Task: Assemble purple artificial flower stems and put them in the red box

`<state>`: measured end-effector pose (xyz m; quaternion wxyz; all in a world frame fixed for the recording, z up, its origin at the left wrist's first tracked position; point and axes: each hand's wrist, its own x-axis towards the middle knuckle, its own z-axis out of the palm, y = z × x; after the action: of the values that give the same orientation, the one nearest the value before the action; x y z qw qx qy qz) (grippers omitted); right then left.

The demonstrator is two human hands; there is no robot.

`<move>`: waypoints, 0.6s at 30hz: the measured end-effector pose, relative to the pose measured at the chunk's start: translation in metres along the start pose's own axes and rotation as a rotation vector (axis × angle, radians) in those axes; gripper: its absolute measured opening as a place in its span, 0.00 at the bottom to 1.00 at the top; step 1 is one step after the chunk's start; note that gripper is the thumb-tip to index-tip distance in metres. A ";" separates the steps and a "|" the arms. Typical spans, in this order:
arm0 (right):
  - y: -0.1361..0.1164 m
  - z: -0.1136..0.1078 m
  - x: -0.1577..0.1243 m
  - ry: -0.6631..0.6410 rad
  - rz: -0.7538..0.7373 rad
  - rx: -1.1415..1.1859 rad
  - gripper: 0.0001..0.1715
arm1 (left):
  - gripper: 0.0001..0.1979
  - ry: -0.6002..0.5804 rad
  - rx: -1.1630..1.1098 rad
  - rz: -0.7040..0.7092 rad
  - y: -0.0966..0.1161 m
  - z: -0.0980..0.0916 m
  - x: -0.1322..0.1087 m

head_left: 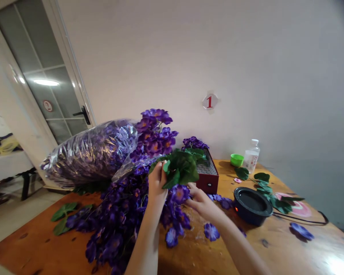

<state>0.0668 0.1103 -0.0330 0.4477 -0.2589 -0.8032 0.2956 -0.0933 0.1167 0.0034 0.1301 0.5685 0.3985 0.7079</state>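
Note:
My left hand (158, 179) is closed around the stem of a bunch of artificial purple flowers, under its green cloth leaves (186, 168). Purple blooms (156, 139) rise above this hand, in front of the plastic bag. Just right of it, my right hand (199, 202) has its bent fingers at the edge of a purple artificial flower (179, 194) with an orange centre; the fingertips are partly hidden. A heap of purple flowers (117, 217) lies to the left of and beneath my hands.
A clear plastic bag (88, 152) stuffed with purple flowers lies at the left. Behind my hands stands a dark red box (209, 183). Rightward are a round black heater (252, 208) with a glowing light and cord, leaf sprigs (262, 177), a green bowl (236, 160) and a bottle (251, 156).

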 end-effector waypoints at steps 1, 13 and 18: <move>-0.004 -0.011 -0.001 -0.077 0.038 0.085 0.09 | 0.21 -0.023 0.011 -0.008 -0.001 -0.004 0.001; -0.007 -0.098 -0.019 0.344 0.347 0.362 0.19 | 0.14 -0.411 0.652 0.031 0.029 0.009 -0.008; -0.023 -0.083 -0.013 0.484 0.329 0.377 0.13 | 0.14 -0.686 0.832 0.102 0.031 0.039 -0.023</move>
<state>0.1413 0.1055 0.0111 0.6116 -0.3602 -0.5525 0.4370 -0.0423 0.0973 0.0107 -0.0177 0.7890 0.5517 0.2697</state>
